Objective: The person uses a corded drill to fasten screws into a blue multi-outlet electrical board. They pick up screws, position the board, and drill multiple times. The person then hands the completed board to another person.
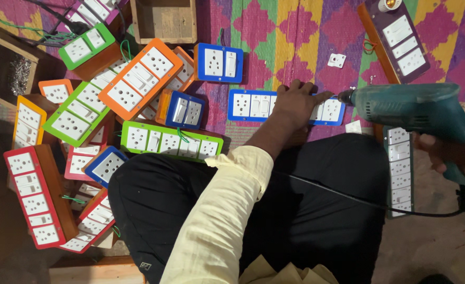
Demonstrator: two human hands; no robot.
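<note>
my left hand (295, 102) lies flat, fingers spread, pressing the blue board (253, 107) onto the mat (295, 37) before my knees. my right hand (456, 152) clenches the drill (411, 108), its bit at the board's right end.

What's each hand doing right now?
Left hand: open, pressed flat on the blue-framed white switch-and-socket board.
Right hand: closed around the grip of the teal electric drill.
</note>
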